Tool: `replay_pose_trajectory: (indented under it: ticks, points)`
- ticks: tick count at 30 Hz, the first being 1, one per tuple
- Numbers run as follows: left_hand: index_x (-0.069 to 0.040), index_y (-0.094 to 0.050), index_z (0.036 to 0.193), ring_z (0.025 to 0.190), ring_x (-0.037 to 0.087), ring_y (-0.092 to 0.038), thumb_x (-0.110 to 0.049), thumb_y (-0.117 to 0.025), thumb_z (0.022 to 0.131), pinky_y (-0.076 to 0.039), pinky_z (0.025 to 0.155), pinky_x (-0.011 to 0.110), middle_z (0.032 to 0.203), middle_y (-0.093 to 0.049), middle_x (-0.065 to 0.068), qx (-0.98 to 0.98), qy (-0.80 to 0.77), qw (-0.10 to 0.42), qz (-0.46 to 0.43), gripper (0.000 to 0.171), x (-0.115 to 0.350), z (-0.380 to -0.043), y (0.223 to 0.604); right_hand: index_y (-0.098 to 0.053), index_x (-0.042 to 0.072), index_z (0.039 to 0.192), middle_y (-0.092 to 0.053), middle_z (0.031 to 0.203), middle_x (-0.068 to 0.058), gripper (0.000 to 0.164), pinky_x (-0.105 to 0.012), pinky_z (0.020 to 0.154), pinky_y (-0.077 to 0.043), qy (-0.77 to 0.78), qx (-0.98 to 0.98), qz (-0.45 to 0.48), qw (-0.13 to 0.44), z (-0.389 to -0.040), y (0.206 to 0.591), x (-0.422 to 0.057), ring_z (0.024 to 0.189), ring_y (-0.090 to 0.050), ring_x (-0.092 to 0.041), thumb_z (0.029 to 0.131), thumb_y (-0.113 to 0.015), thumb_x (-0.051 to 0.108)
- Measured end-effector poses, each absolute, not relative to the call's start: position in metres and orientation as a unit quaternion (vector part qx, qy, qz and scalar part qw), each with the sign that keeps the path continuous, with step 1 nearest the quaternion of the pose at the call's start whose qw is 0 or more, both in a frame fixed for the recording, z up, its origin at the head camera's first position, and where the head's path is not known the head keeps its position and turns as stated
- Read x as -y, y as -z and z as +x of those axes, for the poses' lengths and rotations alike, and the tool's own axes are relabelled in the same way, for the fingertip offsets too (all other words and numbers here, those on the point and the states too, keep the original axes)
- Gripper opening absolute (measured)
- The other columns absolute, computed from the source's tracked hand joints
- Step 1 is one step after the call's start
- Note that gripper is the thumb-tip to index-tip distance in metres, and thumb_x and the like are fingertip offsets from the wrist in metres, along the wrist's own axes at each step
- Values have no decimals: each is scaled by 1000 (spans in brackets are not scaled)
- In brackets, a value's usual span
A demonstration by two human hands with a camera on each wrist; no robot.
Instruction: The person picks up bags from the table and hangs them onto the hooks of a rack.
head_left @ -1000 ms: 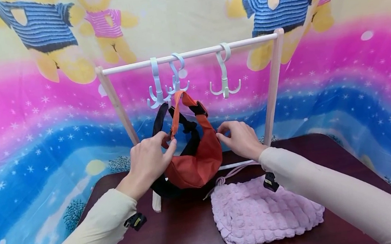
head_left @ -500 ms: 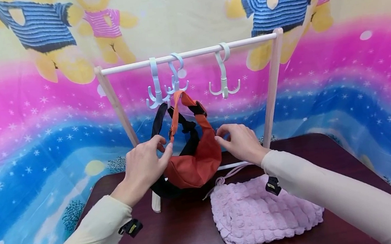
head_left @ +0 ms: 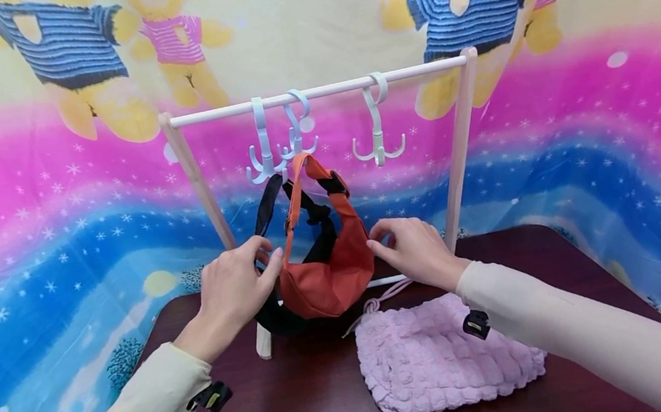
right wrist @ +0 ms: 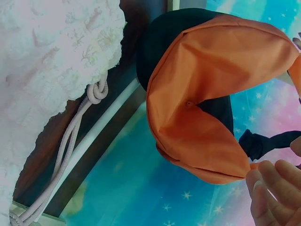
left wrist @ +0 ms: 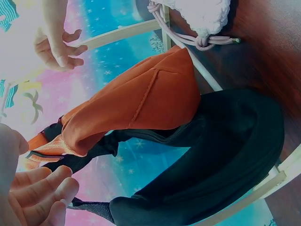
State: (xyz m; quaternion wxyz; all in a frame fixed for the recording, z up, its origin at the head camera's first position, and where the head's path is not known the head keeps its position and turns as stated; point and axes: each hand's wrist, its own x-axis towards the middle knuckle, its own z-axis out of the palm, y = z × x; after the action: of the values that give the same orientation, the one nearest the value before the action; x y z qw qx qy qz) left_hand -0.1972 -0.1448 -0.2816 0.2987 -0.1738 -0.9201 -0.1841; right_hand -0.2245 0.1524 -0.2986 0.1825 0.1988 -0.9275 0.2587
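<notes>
An orange crescent-shaped sling bag [head_left: 332,287] hangs by its looped strap at a pale blue hook [head_left: 296,135]. Behind it, a black sling bag [left wrist: 225,150] hangs with its strap running up to the other pale blue hook [head_left: 263,149]. My left hand [head_left: 234,283] is just left of the orange bag, its thumb and fingers apart and holding nothing. On the other side, my right hand [head_left: 411,246] has its loosely bent fingertips beside the orange bag's right edge. In the left wrist view this hand's fingers are free of the bag.
A wooden rack [head_left: 326,89] stands on the dark red table [head_left: 303,392]. Right of the blue hooks, a pale green hook [head_left: 377,138] hangs bare on the bar. A pink quilted drawstring bag [head_left: 445,356] lies at the front right. Patterned cloth [head_left: 98,259] covers the wall behind.
My left hand has let go of the orange strap's lower end and drawn back left and slightly down. My right hand has shifted only slightly; the bags hang as before.
</notes>
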Motion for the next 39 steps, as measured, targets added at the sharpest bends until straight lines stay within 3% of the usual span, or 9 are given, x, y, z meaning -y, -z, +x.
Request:
replay_pose_trajectory:
  ticks: [18,39]
  points:
    - [-18,-73,102,55,8,-50,-38,-65,98,-39,50,28,73,-70,-4,923,192,287,-173,22,150,-181,285,-74,22,99,-68,76,10,10,-26,59,-47,-239,928,217,183,-204,309,-161,66,-58,-2,96,-70,30]
    - [-21,-73,99,55,4,-47,-35,-68,96,-38,50,26,66,-63,-9,926,195,268,-181,14,143,-168,299,-74,23,98,-71,80,11,9,-26,61,-50,-230,932,214,183,-193,322,-168,72,-63,-1,93,-72,31]
